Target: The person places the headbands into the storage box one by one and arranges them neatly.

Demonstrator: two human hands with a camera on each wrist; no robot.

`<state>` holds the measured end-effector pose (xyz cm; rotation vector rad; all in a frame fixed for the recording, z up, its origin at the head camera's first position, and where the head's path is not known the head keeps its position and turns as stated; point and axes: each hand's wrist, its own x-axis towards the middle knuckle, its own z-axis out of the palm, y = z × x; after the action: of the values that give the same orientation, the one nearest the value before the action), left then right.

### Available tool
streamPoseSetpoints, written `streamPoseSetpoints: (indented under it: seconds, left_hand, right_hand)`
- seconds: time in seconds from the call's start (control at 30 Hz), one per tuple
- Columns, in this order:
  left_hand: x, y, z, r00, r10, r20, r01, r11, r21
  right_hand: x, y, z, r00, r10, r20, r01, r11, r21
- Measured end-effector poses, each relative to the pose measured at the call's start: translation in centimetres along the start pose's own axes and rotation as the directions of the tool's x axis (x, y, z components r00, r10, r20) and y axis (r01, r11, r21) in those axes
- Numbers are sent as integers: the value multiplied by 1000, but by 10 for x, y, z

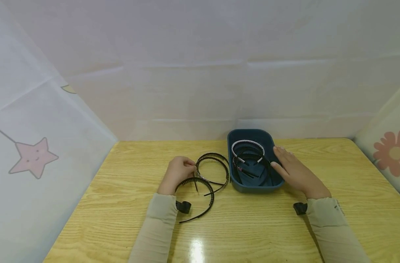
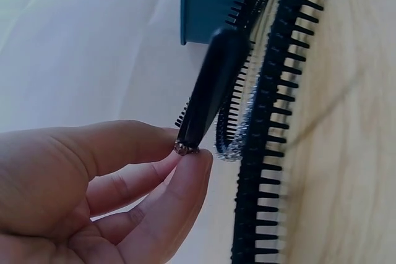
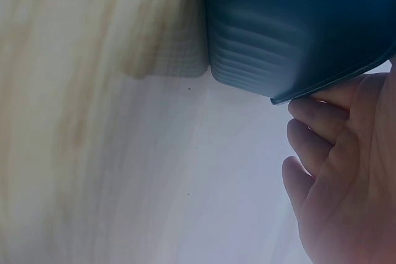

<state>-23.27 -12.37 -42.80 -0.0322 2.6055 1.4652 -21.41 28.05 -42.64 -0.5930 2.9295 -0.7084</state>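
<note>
The person's left hand (image 1: 177, 171), to the left of the deep-blue rectangular plastic bin (image 1: 257, 189), pinches the end of a slim black headband (image 2: 213, 85) between thumb and fingertips, with tiny sparkling stones right at the grip. I can't tell from here which of the loops beside the bin that end belongs to. The right hand (image 1: 297, 173) is on the bin's other side, its fingers stretched out nearly straight and resting against the bin's right rim; it isn't curled round anything.

Just left of the bin, two thin black toothed headbands (image 1: 213, 158) overlap, and some silvery glitter shows on the trim close to the left hand. Nearer the person than those, left of the bin and beside the left wrist, a curved black plastic headband with comb teeth (image 1: 196, 178) lies with its opening towards the left arm.

Inside the bin, a white-wrapped headband (image 1: 247, 141) leans at an angle over several dark headbands, one of them with a touch of pink; they're too tangled for me to count.

Both forearms, in pale beige sleeves (image 1: 160, 219), come from the near side of the bin, with a black wrist fitting (image 1: 183, 207) showing by each cuff. Under the bin is a yellowish wood-grain table (image 1: 246, 233). Behind it hangs a creased whitish sheet (image 1: 187, 91); far off to its left there's a smiling pink star (image 1: 33, 157), and far to its right a coral-red flower (image 1: 394, 152).
</note>
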Motion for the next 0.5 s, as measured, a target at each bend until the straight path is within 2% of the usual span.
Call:
streamPoseSetpoints:
  seconds: [0.1,0.5]
  left_hand:
    - [-1,1,-2,1000,-13,-8,13,1000,-27]
    - [0,5,-15,1000,2,-3,-2,996,-95]
  right_hand:
    - [0,0,0,1000,2,1,-2,1000,-1]
    - [1,0,0,1000,3,8,-3,1000,4]
